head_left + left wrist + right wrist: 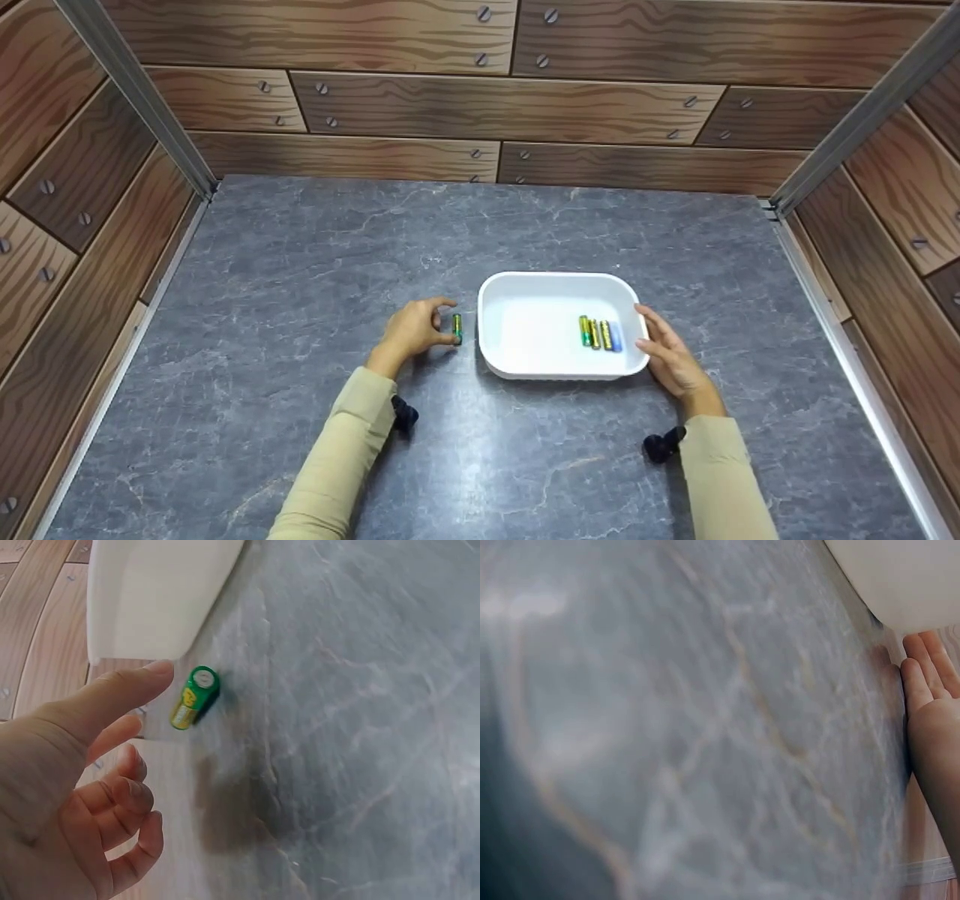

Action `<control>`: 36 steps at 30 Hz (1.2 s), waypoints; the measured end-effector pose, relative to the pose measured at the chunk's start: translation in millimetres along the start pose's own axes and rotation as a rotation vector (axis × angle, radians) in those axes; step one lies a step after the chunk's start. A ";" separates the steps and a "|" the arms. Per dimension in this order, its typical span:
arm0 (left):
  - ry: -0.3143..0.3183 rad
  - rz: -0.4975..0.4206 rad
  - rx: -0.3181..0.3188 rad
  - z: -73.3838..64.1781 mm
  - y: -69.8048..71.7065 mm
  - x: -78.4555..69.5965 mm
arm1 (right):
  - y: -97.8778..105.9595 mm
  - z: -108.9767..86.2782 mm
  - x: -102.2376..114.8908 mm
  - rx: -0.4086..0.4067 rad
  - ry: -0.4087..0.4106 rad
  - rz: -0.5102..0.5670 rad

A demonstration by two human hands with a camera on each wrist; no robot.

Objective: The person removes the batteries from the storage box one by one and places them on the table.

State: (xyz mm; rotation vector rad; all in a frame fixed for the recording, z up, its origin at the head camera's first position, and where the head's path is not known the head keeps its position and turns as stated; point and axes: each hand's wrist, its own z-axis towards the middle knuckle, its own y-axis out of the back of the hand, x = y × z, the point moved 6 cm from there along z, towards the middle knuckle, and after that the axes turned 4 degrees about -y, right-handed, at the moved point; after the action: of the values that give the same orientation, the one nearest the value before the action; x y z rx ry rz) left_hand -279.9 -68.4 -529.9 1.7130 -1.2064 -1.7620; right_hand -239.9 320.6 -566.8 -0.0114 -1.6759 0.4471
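Observation:
A green and gold battery [457, 329] lies on the grey marbled tabletop, left of a white plastic tub [525, 362]. My left hand [414, 328] is beside this battery, thumb and index finger spread at its two ends; in the left wrist view the thumb tip shows close to the battery [195, 697] with a small gap. The other left fingers bend loosely. On the tub's right side, my right hand [670, 360] holds the rim with thumb and fingers. Inside the tub, toward the right, lie several batteries [595, 334] in a row, green-gold ones and a blue one.
Wood-patterned panels [510, 109] wall the tabletop [337, 240] at the back and both sides. Metal posts [142, 97] stand at the back corners. A black wrist device [405, 415] is on the left forearm, another [664, 445] on the right.

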 end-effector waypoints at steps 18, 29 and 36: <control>-0.104 -0.046 -0.078 -3.5 16.6 -28.4 | 0.6 0.5 -0.6 0.020 0.012 0.009; -0.175 -0.039 -0.114 -5.5 23.4 -48.9 | 0.6 0.0 0.2 0.019 0.010 0.010; -0.222 -0.062 -0.122 -4.1 19.9 -61.9 | 0.9 0.0 -0.6 0.004 0.005 0.006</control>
State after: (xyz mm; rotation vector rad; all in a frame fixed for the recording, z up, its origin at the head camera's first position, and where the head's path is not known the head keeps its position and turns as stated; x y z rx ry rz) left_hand -271.1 -32.1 -476.5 1.5332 -1.1168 -2.0628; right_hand -240.0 321.3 -567.6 -0.0143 -1.6708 0.4541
